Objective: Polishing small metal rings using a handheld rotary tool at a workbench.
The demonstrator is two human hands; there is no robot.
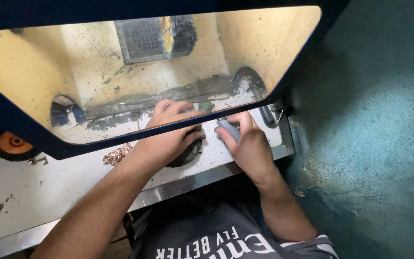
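My left hand point(168, 129) reaches under the blue-framed window point(34, 139) of a blasting cabinet, its fingers curled over a dark round object point(188, 151) on the white shelf point(63, 182). The window's lower edge hides part of the fingers. My right hand point(247, 141) is closed around a grey cylindrical tool point(228, 128), held just right of the left hand. A small green piece point(206, 105) shows behind the glass between the two hands.
A pile of small copper-coloured rings point(117, 154) lies on the shelf left of my left arm. An orange knob point(13, 142) sits at the far left. A mesh vent point(142, 41) is inside the cabinet. A teal floor point(374, 144) lies to the right.
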